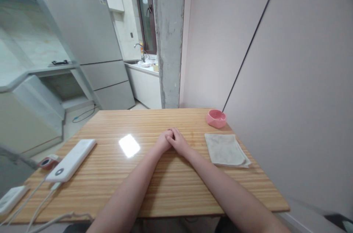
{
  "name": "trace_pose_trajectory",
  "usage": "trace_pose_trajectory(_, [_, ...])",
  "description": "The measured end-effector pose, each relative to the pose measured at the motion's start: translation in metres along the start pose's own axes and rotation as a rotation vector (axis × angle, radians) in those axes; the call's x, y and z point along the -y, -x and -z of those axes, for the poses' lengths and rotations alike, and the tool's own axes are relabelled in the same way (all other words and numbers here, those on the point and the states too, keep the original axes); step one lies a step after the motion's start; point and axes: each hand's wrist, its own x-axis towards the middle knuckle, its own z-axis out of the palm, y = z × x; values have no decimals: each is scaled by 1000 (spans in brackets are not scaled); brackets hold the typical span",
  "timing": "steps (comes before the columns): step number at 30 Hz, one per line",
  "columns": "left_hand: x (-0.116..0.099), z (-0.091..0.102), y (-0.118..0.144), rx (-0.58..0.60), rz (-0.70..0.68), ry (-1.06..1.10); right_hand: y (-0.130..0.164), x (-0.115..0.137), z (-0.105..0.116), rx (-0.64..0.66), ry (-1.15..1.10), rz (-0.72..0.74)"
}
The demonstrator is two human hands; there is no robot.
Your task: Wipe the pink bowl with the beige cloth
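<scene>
My left hand [164,142] and my right hand [179,142] rest together on the striped wooden table [165,189], near its middle. The right hand's fingers lie closed over the left hand. The left hand looks curled, with its fingers mostly hidden under the right. No object shows in either hand. To the right of my hands lies a folded grey cloth [224,149]. Behind the cloth, by the wall, sits a pink bowl [216,119] with a faceted outside.
A white power bank [71,161] with a cable plugged in lies at the table's left. Beside it are a roll of tape [47,163] and a white power strip [12,199]. A pale wall [289,97] borders the right side. A fridge [82,23] stands beyond.
</scene>
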Motion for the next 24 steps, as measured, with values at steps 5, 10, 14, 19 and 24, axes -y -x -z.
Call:
trace_pose_trajectory(5, [-2,2,4,73,49,-57,0,1,8,45,-8,-1])
trace_pose_trajectory(10, [-3,4,4,100,55,-90,-1,1,7,52,-2,7])
trace_pose_trajectory(14, [-2,3,3,117,50,-124,-1,1,7,44,4,7])
trace_pose_trajectory(19, [-1,4,4,116,45,-146,-1,-2,6,53,13,12])
trace_pose_trajectory(24, [-5,5,6,98,46,-129,1,7,9,67,144,51])
